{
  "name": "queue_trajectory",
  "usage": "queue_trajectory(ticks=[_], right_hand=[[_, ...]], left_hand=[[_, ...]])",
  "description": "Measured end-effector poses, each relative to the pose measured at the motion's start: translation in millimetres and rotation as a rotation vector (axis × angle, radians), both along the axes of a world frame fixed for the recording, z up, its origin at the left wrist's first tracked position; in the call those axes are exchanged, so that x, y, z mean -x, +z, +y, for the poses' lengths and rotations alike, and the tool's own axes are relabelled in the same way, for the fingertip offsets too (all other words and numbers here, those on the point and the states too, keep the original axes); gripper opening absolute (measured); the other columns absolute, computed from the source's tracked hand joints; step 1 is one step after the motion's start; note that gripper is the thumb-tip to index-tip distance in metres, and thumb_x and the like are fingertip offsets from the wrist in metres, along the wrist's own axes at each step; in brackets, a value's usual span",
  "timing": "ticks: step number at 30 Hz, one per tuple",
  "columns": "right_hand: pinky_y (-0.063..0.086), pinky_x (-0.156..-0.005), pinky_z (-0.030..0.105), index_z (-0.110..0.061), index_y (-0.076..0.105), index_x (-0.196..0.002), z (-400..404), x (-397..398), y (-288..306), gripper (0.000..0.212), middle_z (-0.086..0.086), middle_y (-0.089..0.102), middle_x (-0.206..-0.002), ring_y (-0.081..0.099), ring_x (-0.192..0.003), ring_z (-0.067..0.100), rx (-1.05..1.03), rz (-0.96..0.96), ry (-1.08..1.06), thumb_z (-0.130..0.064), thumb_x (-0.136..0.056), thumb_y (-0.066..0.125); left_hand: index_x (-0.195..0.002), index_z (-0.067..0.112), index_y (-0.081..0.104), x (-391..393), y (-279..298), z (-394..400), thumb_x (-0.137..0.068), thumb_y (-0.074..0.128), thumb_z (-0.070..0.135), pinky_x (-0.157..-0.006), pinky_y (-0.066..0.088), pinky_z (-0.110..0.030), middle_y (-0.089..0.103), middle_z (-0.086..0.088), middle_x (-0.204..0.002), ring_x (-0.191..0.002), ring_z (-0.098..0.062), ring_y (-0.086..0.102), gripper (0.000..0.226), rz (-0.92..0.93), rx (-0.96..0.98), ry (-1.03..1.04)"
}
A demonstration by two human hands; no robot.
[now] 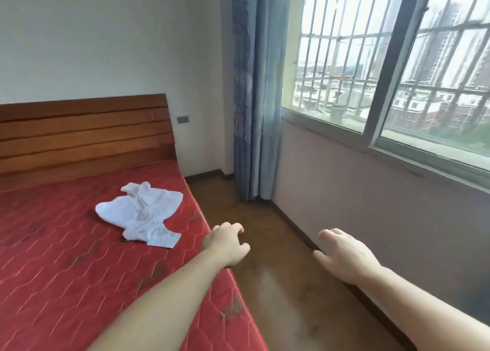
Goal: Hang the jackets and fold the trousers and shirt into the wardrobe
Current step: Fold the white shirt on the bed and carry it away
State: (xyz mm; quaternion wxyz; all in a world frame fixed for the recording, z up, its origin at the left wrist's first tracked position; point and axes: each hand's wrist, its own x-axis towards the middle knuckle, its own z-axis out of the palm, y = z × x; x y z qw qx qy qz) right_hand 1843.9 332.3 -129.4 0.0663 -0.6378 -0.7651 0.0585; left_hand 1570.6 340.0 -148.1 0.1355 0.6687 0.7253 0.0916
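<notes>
1. The white shirt (140, 212) looks light, thin and limp. By that look it should lift with almost no effort, sag and drape from any single hold, and keep no shape of its own until it is spread flat.
2. A sound hold, I judge, is a pinch at two spread points along one edge, such as the shoulders or the hem, so the cloth hangs open for folding. A grab at the bunched middle would only gather more creases.
3. The shirt lies crumpled on the red quilted mattress (66, 258) of the bed, toward the window-side edge and short of the wooden headboard (84, 135). Its cloth is plain white, wrinkled through the centre, with one flap pointing to the near edge.
4. The left hand (228, 247) hovers by the mattress edge, near the shirt but apart from it, fingers loosely curled and holding nothing.
5. The right hand (344, 255) hangs over the wooden floor (265, 244), fingers relaxed, empty.
6. No wardrobe, jackets or trousers are in view.
</notes>
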Motion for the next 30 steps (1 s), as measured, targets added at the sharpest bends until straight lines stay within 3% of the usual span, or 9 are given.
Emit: queue_trajectory(ticks=[6,10,17,24,27,30], right_hand=[[0.039,-0.082,0.024,-0.031,0.047,-0.128,116,-65,4,0.044,-0.014,0.050,-0.128,0.054,-0.111,0.012,-0.043,-0.045,0.241,-0.053,-0.091,0.046],[0.043,-0.092,0.028,-0.030,0.047,-0.134,185,-66,6,0.048,-0.012,0.050,-0.132,0.053,-0.116,0.012,-0.035,-0.014,0.375,-0.052,-0.091,0.047],[0.043,-0.094,0.028,-0.030,0.044,-0.137,292,7,-26,0.052,-0.012,0.050,-0.133,0.052,-0.119,0.012,0.042,-0.029,0.599,-0.053,-0.090,0.049],[0.046,-0.092,0.029,-0.029,0.046,-0.135,439,107,-86,0.053,-0.010,0.052,-0.130,0.056,-0.114,0.014,0.129,-0.086,0.746,-0.052,-0.088,0.052],[0.044,-0.093,0.030,-0.032,0.041,-0.139,487,151,-101,0.055,-0.010,0.050,-0.132,0.054,-0.117,0.015,0.180,-0.161,0.825,-0.050,-0.088,0.049],[0.043,-0.095,0.031,-0.033,0.038,-0.141,532,207,-96,0.057,-0.010,0.050,-0.131,0.052,-0.119,0.014,0.184,-0.169,0.888,-0.050,-0.087,0.048]], left_hand=[[-0.128,0.032,0.055,-43,-8,74,-0.084,0.054,0.041,-0.095,0.046,-0.036,0.054,0.005,-0.129,-0.121,-0.021,0.051,0.045,-0.012,0.041,0.269],[-0.125,0.030,0.056,-49,-14,111,-0.083,0.054,0.040,-0.093,0.048,-0.035,0.054,0.005,-0.128,-0.117,-0.021,0.053,0.043,-0.029,0.059,0.381],[-0.128,0.031,0.054,-18,-55,156,-0.084,0.056,0.041,-0.096,0.046,-0.034,0.053,0.006,-0.133,-0.120,-0.019,0.052,0.044,-0.057,0.089,0.598],[-0.129,0.028,0.056,50,-121,258,-0.085,0.058,0.038,-0.092,0.046,-0.032,0.056,0.001,-0.128,-0.117,-0.021,0.053,0.045,-0.161,0.097,0.769],[-0.134,0.026,0.053,80,-127,286,-0.086,0.059,0.035,-0.094,0.047,-0.033,0.055,-0.001,-0.131,-0.119,-0.023,0.054,0.049,-0.198,0.119,0.832],[-0.134,0.026,0.052,118,-118,312,-0.086,0.058,0.035,-0.087,0.048,-0.032,0.056,0.000,-0.130,-0.115,-0.024,0.057,0.050,-0.193,0.105,0.897]])
